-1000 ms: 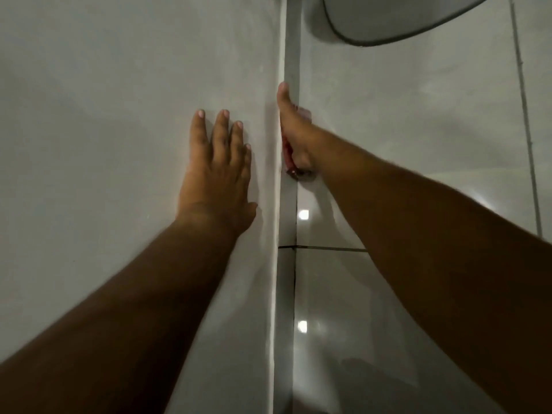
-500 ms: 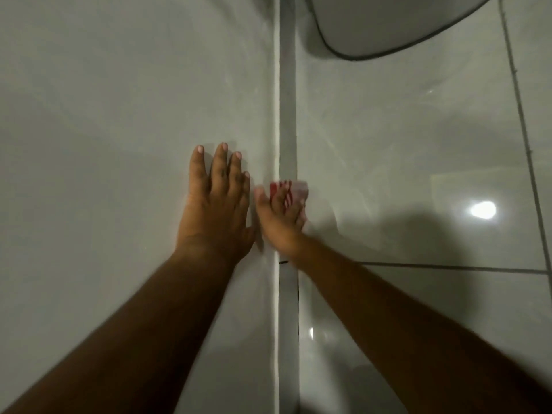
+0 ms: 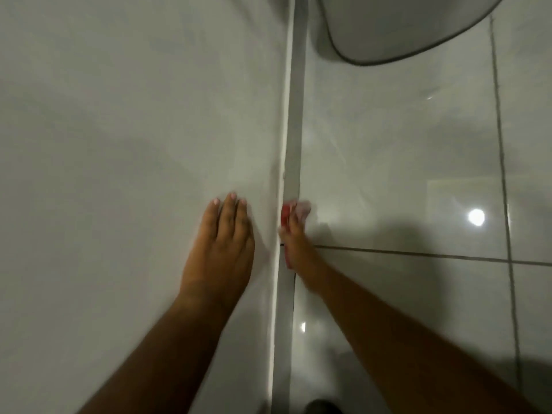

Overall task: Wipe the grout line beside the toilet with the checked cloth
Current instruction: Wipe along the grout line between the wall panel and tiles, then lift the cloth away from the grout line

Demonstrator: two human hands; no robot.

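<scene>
The left hand point(image 3: 222, 249) lies flat on the pale wall point(image 3: 119, 144), fingers pressed together. Just right of it, the grout line point(image 3: 294, 121) runs along the foot of the wall. The right hand point(image 3: 295, 243) presses the checked cloth point(image 3: 294, 212) onto this line, fingers closed over it. The toilet point(image 3: 397, 25) sits on the glossy floor point(image 3: 403, 159) at the upper right.
</scene>
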